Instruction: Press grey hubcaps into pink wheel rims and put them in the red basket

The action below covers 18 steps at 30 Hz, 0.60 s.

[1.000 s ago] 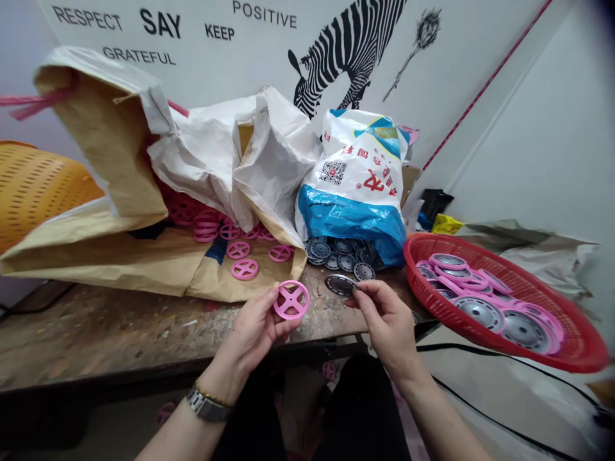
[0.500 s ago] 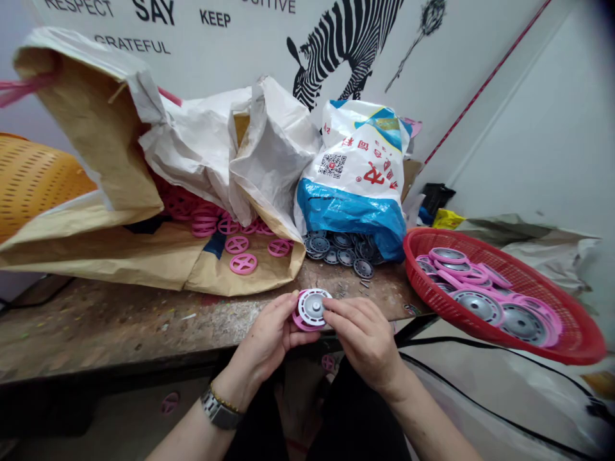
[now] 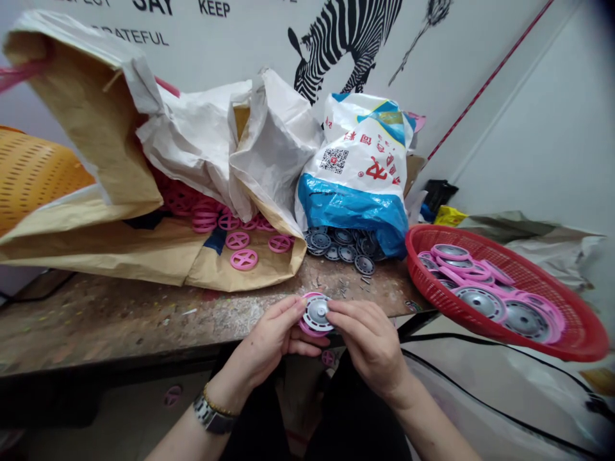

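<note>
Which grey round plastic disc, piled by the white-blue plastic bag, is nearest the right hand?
The frontmost grey disc: it sticks out toward the right hand, while the others lie farther back.

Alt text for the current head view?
Left hand and right hand hold a gray disc over a pink wheel at a worn bench. Behind: more pink wheels in a paper sack, gray discs by a blue-and-white bag. Right: red basket of pink-and-gray pieces.

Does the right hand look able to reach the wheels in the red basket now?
Probably yes: nothing visible lies between the right hand and the open red basket, or over the uppermost wheels. The hand's fingers, though, are on the grey disc.
</note>
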Each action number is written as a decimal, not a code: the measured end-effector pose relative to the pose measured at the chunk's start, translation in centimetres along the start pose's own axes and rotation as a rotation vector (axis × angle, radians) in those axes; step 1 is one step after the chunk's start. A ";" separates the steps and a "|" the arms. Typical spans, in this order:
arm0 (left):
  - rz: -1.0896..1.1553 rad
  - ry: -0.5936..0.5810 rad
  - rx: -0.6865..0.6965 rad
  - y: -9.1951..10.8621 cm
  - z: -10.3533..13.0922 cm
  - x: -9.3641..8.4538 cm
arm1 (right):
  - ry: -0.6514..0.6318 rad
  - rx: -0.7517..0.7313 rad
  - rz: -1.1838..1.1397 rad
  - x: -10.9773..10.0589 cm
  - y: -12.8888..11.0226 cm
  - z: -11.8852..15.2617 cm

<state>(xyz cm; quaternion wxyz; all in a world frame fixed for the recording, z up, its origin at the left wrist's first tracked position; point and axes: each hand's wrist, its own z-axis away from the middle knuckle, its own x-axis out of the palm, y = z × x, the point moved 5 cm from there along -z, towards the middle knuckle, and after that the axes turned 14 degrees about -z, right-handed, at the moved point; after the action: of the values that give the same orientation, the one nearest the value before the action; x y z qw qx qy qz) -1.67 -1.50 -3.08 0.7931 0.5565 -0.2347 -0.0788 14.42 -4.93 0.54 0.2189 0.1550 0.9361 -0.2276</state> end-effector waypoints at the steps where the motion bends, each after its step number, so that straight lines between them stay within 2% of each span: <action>1: -0.002 0.004 -0.001 -0.1 0.0 0.0 | 0.035 0.047 -0.047 -0.2 -0.1 -0.1; 6: -0.094 0.049 0.045 -0.1 0.0 0.0 | 0.207 0.421 -0.219 -0.6 0.6 0.2; 9: -0.188 0.048 0.078 -0.1 0.1 0.4 | 0.245 0.688 -0.305 -0.1 1.7 1.0; 11: -0.224 0.036 0.093 -0.1 0.1 0.6 | 0.246 0.806 -0.373 0.3 2.2 1.4; 14: -0.255 0.002 0.127 -0.3 0.2 0.8 | 0.238 0.864 -0.448 0.7 2.4 1.7; 18: -0.315 0.002 0.159 -0.5 0.3 0.8 | 0.251 0.840 -0.449 1.0 2.5 2.0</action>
<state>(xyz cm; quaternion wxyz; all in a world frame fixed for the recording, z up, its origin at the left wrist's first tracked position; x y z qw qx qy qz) -1.06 -2.25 -3.26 0.7247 0.6475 -0.1492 -0.1825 15.26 -3.57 -2.42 -0.0314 0.0505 0.7928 -0.6065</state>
